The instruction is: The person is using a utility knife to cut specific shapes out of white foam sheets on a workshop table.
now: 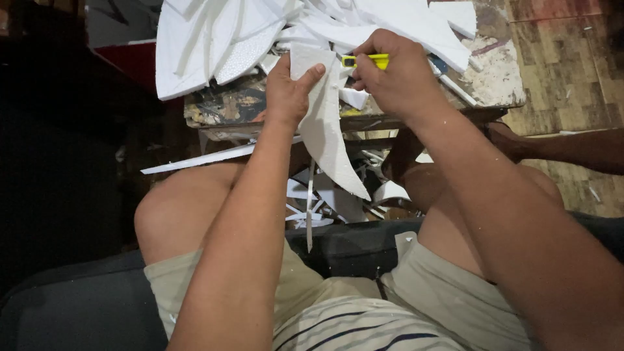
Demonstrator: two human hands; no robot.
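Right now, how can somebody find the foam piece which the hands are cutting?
Start at the paint-stained table heaped with white foam offcuts. At its near edge, the left hand holds the foam piece. Unlike the heap, it hangs down to a curved point.

This looked like an informal craft workshop, set up in a home-like room. A small, paint-smeared tabletop (494, 71) was piled with cut white foam sheets (214, 39), and foam offcuts (325, 201) littered the floor beneath it. The worn wood-pattern floor (565, 58) was flecked with white crumbs. The person sat low on a dark cushioned seat (78, 305) in dim light.
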